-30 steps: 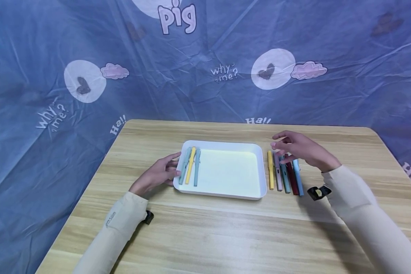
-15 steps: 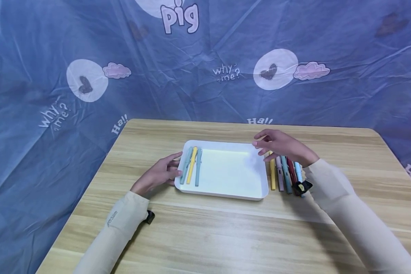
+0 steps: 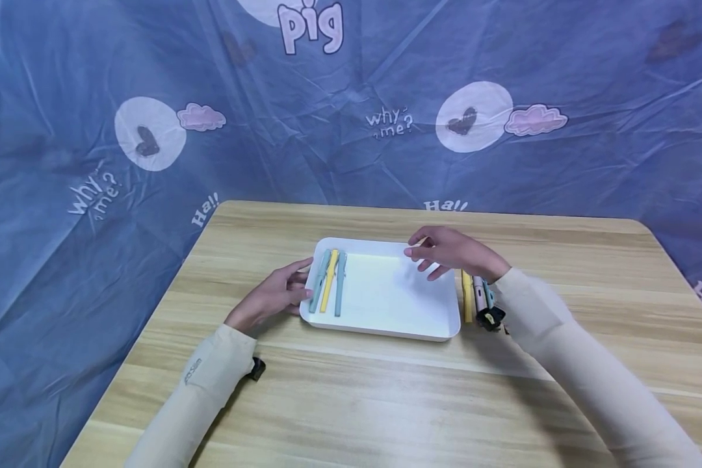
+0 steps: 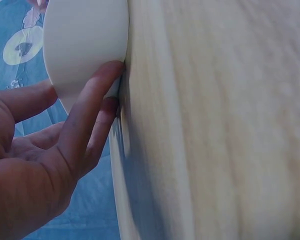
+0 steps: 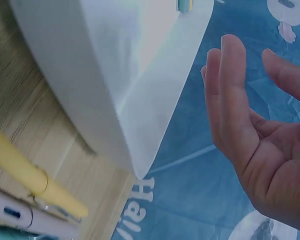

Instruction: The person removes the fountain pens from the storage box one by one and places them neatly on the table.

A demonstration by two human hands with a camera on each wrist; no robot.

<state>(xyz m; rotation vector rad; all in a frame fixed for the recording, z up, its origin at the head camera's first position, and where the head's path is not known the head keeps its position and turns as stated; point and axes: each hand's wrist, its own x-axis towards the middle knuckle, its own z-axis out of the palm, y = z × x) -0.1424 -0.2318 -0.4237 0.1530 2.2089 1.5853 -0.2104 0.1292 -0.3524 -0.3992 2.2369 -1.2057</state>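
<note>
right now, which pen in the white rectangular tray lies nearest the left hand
The leftmost slim teal pen; the slim yellow pen and second teal pen lie farther right.

White tray, teal, yellow and lilac pens, pink-clouded blue backdrop, cream sleeves, wood-grained table

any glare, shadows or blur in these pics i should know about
Head view: pale glare on the tabletop, a soft shadow beside the right sleeve; left wrist view: wood grain blurred toward the right, a bluish shadow near the left hand; right wrist view: the white tray partly washed out inside, the yellow pen slightly soft.
</note>
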